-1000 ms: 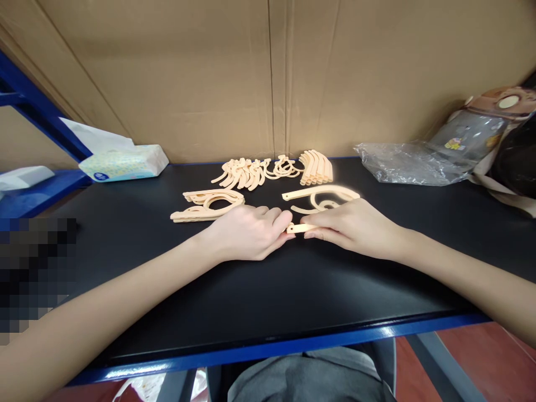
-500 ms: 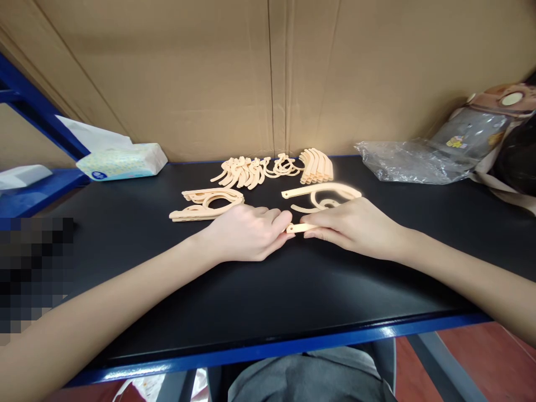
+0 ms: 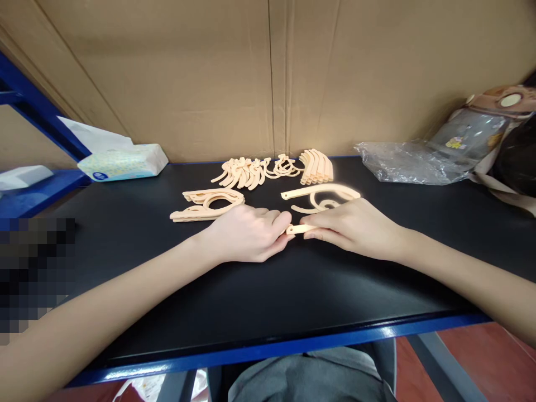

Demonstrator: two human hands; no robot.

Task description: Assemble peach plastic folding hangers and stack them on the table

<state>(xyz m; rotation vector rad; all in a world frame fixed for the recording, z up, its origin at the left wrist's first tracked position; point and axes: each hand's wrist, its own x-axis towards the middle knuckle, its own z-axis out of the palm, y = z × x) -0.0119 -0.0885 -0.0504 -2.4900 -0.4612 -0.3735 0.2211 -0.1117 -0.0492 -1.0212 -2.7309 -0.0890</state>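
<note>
Both hands meet at the middle of the black table (image 3: 268, 290) over a small peach plastic piece (image 3: 298, 229). My left hand (image 3: 247, 233) is closed, its fingertips pinching the piece's left end. Fingers of my right hand (image 3: 355, 226) are curled over the right end, hiding most of it. Just behind my right hand lies a curved peach hanger part (image 3: 320, 192) with a hook. Behind my left hand rests a stack of assembled peach hangers (image 3: 207, 204).
Piles of loose peach parts (image 3: 247, 170) and a stack of curved strips (image 3: 317, 166) lie near the cardboard back wall. A tissue pack (image 3: 123, 162) is at the left, a crumpled clear bag (image 3: 404, 163) and other bags at the right.
</note>
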